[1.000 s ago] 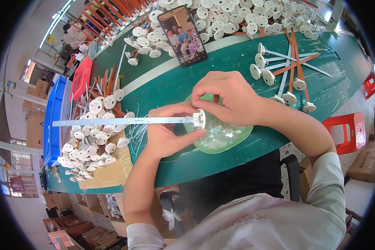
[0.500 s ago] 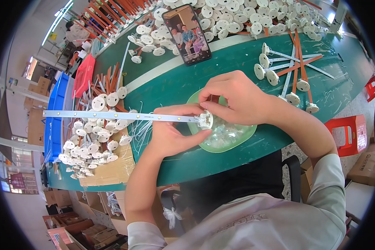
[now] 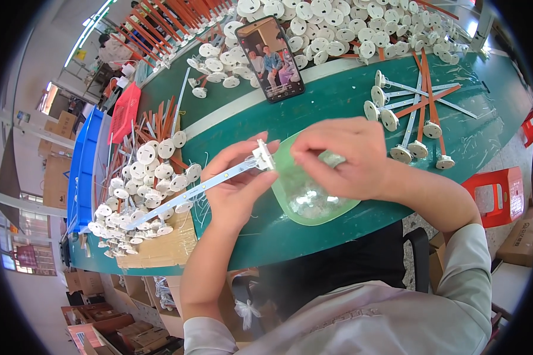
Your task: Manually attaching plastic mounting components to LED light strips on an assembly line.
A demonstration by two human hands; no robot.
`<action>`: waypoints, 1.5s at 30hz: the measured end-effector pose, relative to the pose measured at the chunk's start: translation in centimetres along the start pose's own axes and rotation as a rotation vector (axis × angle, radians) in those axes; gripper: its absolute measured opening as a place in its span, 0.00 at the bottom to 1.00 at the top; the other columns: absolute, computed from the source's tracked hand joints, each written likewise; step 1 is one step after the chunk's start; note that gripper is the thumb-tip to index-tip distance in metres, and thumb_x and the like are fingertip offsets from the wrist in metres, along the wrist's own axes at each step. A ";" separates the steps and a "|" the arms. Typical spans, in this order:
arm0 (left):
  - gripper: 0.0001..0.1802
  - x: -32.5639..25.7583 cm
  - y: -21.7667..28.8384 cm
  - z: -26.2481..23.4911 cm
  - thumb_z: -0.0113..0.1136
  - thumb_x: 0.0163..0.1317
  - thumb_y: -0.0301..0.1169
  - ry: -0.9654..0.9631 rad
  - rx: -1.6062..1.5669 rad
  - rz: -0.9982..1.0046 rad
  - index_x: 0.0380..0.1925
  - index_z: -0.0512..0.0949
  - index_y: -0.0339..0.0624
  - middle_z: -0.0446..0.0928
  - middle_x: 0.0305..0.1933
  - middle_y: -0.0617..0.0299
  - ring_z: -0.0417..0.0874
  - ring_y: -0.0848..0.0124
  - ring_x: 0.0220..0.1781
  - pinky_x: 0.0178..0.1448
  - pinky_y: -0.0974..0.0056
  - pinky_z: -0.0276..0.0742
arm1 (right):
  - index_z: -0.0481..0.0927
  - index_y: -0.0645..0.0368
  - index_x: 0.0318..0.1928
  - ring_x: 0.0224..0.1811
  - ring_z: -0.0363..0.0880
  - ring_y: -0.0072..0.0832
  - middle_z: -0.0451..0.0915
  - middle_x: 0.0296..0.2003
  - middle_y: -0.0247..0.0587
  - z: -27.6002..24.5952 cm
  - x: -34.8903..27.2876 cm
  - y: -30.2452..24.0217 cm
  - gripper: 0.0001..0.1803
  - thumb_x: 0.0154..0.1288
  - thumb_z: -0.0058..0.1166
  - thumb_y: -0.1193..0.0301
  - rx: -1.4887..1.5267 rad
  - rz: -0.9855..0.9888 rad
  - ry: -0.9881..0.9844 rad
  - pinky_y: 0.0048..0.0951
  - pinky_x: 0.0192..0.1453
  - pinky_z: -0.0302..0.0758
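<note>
My left hand [image 3: 237,180] grips a long thin white LED strip [image 3: 186,192] near its right end, where a small white cap [image 3: 263,156] sits. The strip slants down to the left over a pile of white round caps [image 3: 142,189]. My right hand [image 3: 343,157] hovers just right of that end, fingers pinched together on something too small to make out. Under both hands lies a shallow green plastic dish [image 3: 314,204] with small clear parts in it, on the green table [image 3: 337,112].
A phone [image 3: 270,59] with a lit screen lies at the back. Finished strips with round caps [image 3: 414,118] lie to the right. More white caps [image 3: 337,29] heap at the far edge. A cardboard sheet [image 3: 160,248], blue bin [image 3: 80,171] and red stool [image 3: 503,189] flank the table.
The strip's far end has swung downward, so it now slants instead of lying level. Both hands have shifted slightly toward the far side over the green dish.
</note>
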State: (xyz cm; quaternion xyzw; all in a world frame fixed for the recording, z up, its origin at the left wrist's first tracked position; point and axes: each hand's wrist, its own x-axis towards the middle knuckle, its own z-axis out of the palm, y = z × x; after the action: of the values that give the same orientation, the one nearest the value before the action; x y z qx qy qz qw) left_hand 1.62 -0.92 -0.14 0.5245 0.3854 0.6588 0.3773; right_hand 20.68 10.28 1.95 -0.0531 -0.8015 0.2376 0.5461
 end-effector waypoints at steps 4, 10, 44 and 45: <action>0.30 0.0 -0.2 -0.2 0.69 0.53 0.12 0.014 -0.180 0.002 0.58 0.77 0.35 0.78 0.63 0.42 0.82 0.48 0.64 0.68 0.47 0.79 | 0.84 0.62 0.33 0.26 0.86 0.33 0.86 0.29 0.43 0.9 -0.6 -0.1 0.06 0.54 0.66 0.83 0.069 -0.060 -0.044 0.25 0.29 0.81; 0.34 -0.1 -0.1 -0.4 0.71 0.53 0.14 -0.019 -0.195 -0.027 0.63 0.75 0.35 0.79 0.63 0.41 0.83 0.49 0.62 0.67 0.48 0.79 | 0.84 0.60 0.34 0.25 0.86 0.33 0.86 0.30 0.42 0.6 -0.4 0.0 0.08 0.53 0.66 0.82 0.093 -0.058 -0.083 0.27 0.28 0.81; 0.31 -0.4 -0.9 0.1 0.70 0.52 0.10 -0.070 -0.145 -0.001 0.59 0.79 0.31 0.82 0.59 0.44 0.86 0.63 0.57 0.64 0.59 0.81 | 0.84 0.59 0.37 0.25 0.84 0.35 0.86 0.31 0.40 1.3 -1.1 -0.7 0.09 0.55 0.66 0.81 -0.019 -0.106 -0.065 0.29 0.28 0.80; 0.31 -0.4 -0.7 0.1 0.70 0.52 0.10 -0.069 -0.145 0.001 0.59 0.79 0.31 0.82 0.59 0.44 0.86 0.63 0.57 0.64 0.59 0.81 | 0.84 0.59 0.37 0.25 0.84 0.35 0.86 0.31 0.40 1.4 -1.1 -0.7 0.09 0.55 0.66 0.81 -0.019 -0.108 -0.067 0.29 0.28 0.80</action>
State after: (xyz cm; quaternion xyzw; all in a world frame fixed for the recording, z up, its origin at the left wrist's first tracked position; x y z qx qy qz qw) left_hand 1.88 -0.93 -0.89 0.5182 0.3232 0.6669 0.4269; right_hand 20.00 8.87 0.94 -0.0071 -0.8234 0.2019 0.5304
